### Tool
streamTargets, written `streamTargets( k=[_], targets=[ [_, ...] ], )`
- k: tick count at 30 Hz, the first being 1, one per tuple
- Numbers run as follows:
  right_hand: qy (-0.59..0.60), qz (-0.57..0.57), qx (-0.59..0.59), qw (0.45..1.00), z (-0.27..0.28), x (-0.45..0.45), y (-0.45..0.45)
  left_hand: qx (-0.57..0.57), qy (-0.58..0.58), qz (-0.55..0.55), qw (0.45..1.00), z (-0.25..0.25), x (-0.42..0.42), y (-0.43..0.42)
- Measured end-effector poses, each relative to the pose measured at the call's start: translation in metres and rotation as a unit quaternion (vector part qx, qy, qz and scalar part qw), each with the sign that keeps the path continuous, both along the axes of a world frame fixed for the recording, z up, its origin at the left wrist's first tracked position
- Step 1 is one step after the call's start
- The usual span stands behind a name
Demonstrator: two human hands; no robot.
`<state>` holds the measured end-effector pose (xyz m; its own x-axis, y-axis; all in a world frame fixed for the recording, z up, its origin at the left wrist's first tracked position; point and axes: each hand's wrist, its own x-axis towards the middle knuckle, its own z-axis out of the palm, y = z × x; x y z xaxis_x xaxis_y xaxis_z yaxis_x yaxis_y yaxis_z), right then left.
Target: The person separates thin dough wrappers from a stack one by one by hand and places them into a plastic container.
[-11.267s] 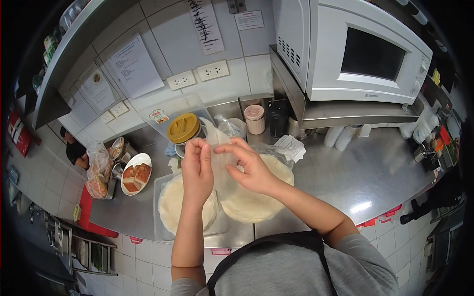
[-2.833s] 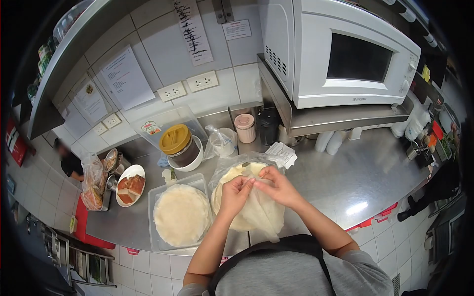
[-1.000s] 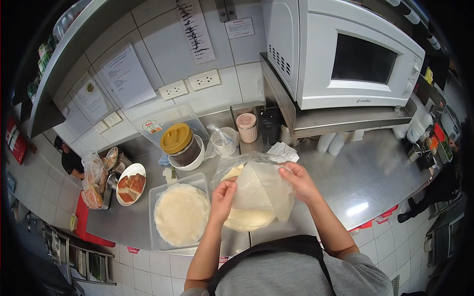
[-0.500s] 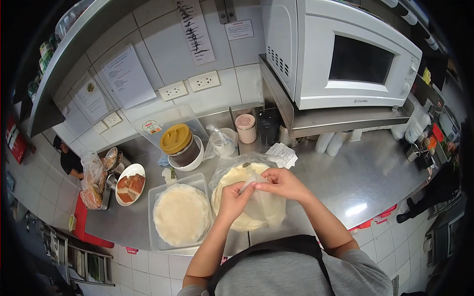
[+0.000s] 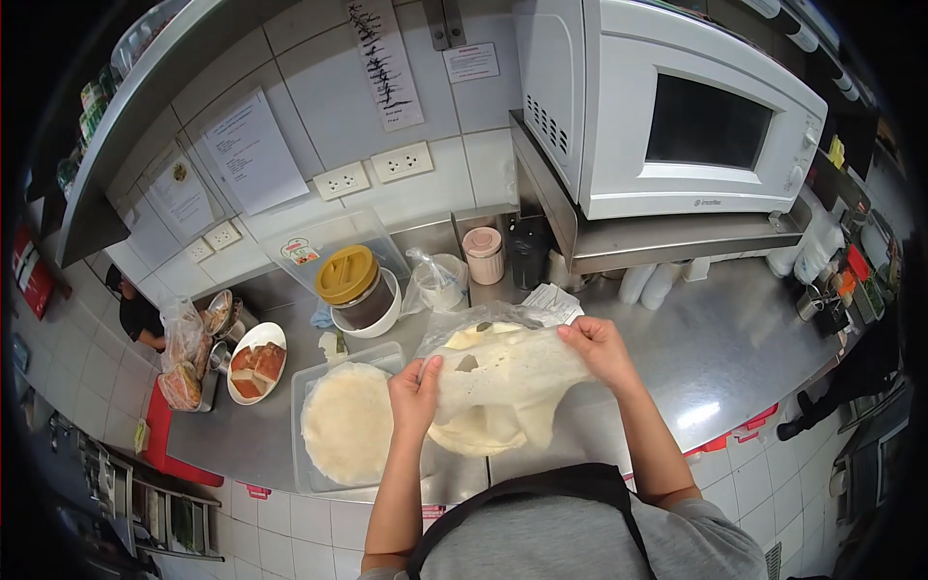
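Note:
A thin, pale wrapper sheet (image 5: pixel 507 372) with a small hole near its left side is stretched between my hands. My left hand (image 5: pixel 416 391) pinches its left edge, and my right hand (image 5: pixel 597 353) grips the right edge. Its lower part hangs down over a stack of round, cream-coloured sheets (image 5: pixel 474 435), which it partly hides. Clear plastic wrap (image 5: pixel 445 324) lies at the back of that stack. Left of it, a clear plastic tub (image 5: pixel 300 449) holds another pile of round pale sheets (image 5: pixel 346 420), close to my left hand.
Behind the sheets stand a yellow-lidded jar (image 5: pixel 348 280) in a white bowl (image 5: pixel 387 314), a pink canister (image 5: pixel 482 256) and a paper slip (image 5: pixel 553 302). A plate of browned food (image 5: pixel 256 365) sits left. The microwave (image 5: pixel 691 116) is on a shelf at upper right. Another person (image 5: pixel 140 314) is at far left.
My hands were close together, pinching at the sheet's edge. They have moved apart to left and right, and the sheet is now lifted and spread between them.

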<state>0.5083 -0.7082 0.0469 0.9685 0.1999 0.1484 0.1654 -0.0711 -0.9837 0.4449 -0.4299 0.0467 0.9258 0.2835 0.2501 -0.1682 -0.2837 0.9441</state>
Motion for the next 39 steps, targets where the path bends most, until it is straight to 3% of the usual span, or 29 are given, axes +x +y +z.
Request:
streamTargets(
  k=[5, 8, 12, 15, 18, 21, 24, 27, 30, 33, 39],
  targets=[
    [-0.07, 0.145, 0.045, 0.986, 0.014, 0.0, 0.016, -0.062, 0.022, -0.178, 0.982, -0.012, 0.006, 0.006],
    [-0.009, 0.208, 0.066, 0.976, 0.019, -0.008, 0.033, -0.085, 0.036, -0.253, 0.963, -0.007, 0.012, -0.012],
    [0.056, 0.242, 0.057, 0.967, 0.02, -0.011, 0.032, -0.037, 0.066, -0.249, 0.965, -0.022, 0.033, -0.019],
    [0.054, 0.238, 0.086, 0.966, 0.017, -0.009, 0.026, -0.091, 0.078, -0.264, 0.957, -0.02, 0.036, -0.023],
    [0.03, 0.262, 0.116, 0.957, 0.018, -0.007, 0.022, -0.04, 0.125, -0.279, 0.951, -0.006, 0.029, -0.025],
    [-0.002, 0.204, 0.056, 0.977, 0.034, -0.013, 0.029, -0.019, 0.072, -0.253, 0.965, -0.005, 0.025, -0.03],
    [-0.095, 0.16, -0.115, 0.976, 0.035, -0.014, 0.04, 0.087, 0.054, -0.239, 0.966, 0.004, 0.019, -0.031],
    [-0.068, 0.141, -0.162, 0.974, 0.023, -0.009, 0.048, 0.111, -0.018, -0.188, 0.976, 0.006, 0.018, -0.034],
    [-0.07, 0.1, -0.087, 0.989, 0.01, -0.007, 0.049, 0.052, 0.068, -0.162, 0.983, 0.011, 0.014, -0.027],
    [-0.057, 0.055, -0.095, 0.992, 0.022, -0.009, 0.036, 0.026, 0.082, -0.127, 0.988, 0.003, 0.016, -0.011],
    [-0.001, 0.151, 0.031, 0.988, 0.014, -0.006, 0.029, -0.071, -0.019, -0.207, 0.976, -0.013, 0.019, -0.007]
  ],
)
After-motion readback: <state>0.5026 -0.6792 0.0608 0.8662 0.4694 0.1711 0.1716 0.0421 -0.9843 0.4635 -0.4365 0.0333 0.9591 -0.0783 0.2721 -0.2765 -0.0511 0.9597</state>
